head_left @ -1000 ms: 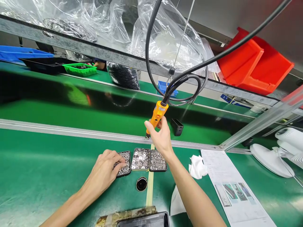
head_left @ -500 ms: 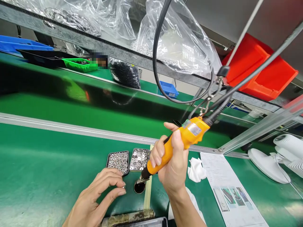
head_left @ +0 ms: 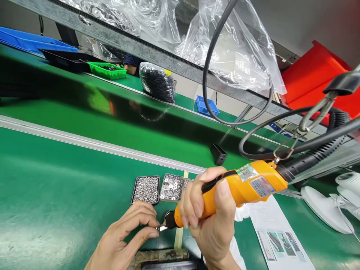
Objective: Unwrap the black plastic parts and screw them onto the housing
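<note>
My right hand is wrapped round an orange electric screwdriver, which slants down to the left. Its metal tip meets the fingertips of my left hand. Thumb and forefinger there are pinched on a small metal fastener, now mostly hidden. Just beyond my left hand stands a black tray of small metal fasteners. A tray of washers is beside it, and a third tray of small parts is partly covered by my right hand.
A loose cable and metal hook hang above the screwdriver. Printed sheets and a white fan are at right. A dark block sits at the near edge. Bagged parts lie on the overhead shelf.
The screwdriver has tilted flatter, and its tip has moved left from over the small dark round container to my left fingertips. The view has shifted somewhat.
</note>
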The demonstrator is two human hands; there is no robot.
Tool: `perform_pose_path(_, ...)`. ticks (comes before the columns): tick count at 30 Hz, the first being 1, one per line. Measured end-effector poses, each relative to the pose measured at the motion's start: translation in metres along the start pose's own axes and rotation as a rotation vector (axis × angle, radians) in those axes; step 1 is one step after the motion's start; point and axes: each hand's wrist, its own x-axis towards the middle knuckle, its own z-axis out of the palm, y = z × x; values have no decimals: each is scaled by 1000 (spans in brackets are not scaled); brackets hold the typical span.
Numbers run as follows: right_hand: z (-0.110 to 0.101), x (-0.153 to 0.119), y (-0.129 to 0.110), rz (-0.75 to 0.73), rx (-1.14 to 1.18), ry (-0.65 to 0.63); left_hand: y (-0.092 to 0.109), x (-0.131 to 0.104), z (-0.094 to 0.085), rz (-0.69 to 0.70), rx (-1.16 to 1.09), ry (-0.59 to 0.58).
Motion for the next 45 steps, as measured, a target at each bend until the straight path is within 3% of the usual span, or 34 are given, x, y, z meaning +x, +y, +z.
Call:
perform_pose_path(13,3,-9,7,-62,-35,-55,-3,-4,2,-20,-31,-52)
perform_pose_path(27,0,-11,13,-12,-122,-51,-1,-1,4,133,88,12)
perform_pose_path(36,0,-12,14,-13,-175,-50,1,4,2,114,158,22)
perform_pose_path(40,-10,-8,11,-35,-252,-42,-2,-8,-6,58,265,102)
perform_pose_path(45,-31,-11,21,-85,-378,-30,-10,-42,-4,4,242,103)
